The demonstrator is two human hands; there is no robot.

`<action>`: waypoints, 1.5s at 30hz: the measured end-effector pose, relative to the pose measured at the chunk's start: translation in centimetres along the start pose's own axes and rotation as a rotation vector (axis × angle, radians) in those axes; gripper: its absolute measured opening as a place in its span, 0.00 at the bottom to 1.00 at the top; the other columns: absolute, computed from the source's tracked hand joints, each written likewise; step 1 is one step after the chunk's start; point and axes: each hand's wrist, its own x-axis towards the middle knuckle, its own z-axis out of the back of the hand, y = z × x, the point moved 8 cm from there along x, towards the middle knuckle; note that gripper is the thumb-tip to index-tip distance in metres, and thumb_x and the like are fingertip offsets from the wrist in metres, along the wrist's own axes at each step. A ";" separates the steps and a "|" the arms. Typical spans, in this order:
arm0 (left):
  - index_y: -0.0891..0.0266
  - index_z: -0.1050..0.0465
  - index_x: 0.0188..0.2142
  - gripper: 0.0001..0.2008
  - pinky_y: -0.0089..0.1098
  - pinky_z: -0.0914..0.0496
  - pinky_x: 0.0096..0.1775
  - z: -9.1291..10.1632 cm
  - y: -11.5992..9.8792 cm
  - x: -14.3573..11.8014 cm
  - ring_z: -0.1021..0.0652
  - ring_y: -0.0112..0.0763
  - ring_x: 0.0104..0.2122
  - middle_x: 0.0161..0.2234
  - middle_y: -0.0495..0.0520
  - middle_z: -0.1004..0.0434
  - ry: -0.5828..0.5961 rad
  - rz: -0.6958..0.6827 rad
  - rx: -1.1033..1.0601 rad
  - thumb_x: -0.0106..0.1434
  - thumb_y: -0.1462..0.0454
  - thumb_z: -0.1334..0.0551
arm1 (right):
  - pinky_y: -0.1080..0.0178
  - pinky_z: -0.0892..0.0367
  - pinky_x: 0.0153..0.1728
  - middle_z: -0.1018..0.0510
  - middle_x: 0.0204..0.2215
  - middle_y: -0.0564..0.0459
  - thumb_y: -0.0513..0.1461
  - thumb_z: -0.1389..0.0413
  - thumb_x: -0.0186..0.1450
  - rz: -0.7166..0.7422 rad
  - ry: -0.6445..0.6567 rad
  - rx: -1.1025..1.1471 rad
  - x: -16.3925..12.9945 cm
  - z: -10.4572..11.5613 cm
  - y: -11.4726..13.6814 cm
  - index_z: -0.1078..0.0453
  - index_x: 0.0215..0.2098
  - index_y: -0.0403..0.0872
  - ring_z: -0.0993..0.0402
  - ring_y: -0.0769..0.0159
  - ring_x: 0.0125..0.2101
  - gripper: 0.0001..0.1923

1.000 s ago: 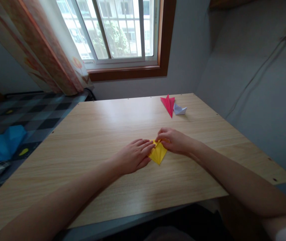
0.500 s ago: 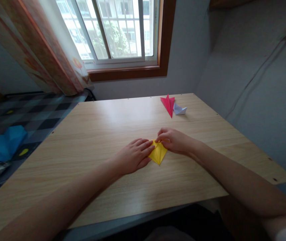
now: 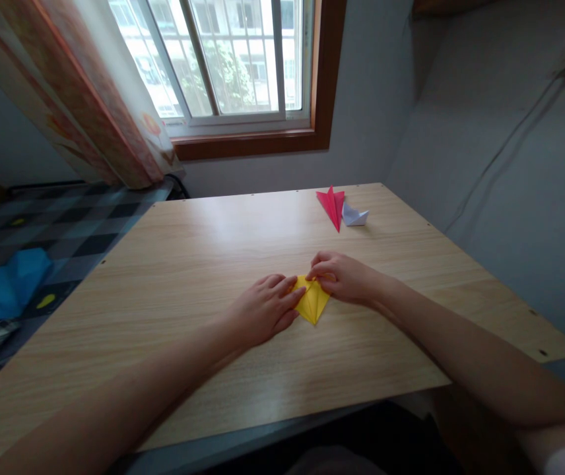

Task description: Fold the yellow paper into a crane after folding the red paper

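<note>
A small piece of yellow folded paper [image 3: 314, 306] lies on the wooden table [image 3: 173, 290], one corner pointing toward me and creases running to that corner. My left hand [image 3: 266, 307] rests flat over its left side, fingers stretched out and fingertips on the paper. At the upper right edge, my right hand [image 3: 339, 274] pinches the paper between thumb and forefinger. The part under the right fingers is hidden.
Toward the table's back right lie a red paper plane [image 3: 332, 208] and a white paper boat [image 3: 354, 216], side by side. Blue folded paper [image 3: 8, 285] sits on the checked bedding [image 3: 89, 211] at left. Beyond the table are a window [image 3: 233, 59] and walls.
The fingers of my left hand have shifted slightly and spread on the yellow paper. My right hand keeps its pinch in nearly the same place.
</note>
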 end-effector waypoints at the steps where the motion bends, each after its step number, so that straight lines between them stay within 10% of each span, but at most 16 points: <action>1: 0.63 0.34 0.59 0.21 0.42 0.36 0.55 0.1 -0.1 0.1 0.28 0.43 0.51 0.56 0.61 0.29 0.004 -0.004 0.002 0.73 0.56 0.50 | 0.64 0.31 0.42 0.23 0.40 0.48 0.28 0.46 0.60 0.000 0.000 -0.001 0.0 0.0 0.0 0.20 0.40 0.46 0.26 0.65 0.38 0.16; 45: 0.61 0.36 0.61 0.23 0.48 0.42 0.60 -0.3 0.8 -0.1 0.32 0.46 0.56 0.62 0.60 0.34 0.024 0.029 -0.085 0.71 0.55 0.48 | 0.60 0.33 0.45 0.22 0.39 0.47 0.30 0.48 0.64 0.039 0.015 -0.198 0.2 -0.4 0.8 0.21 0.48 0.47 0.27 0.63 0.39 0.19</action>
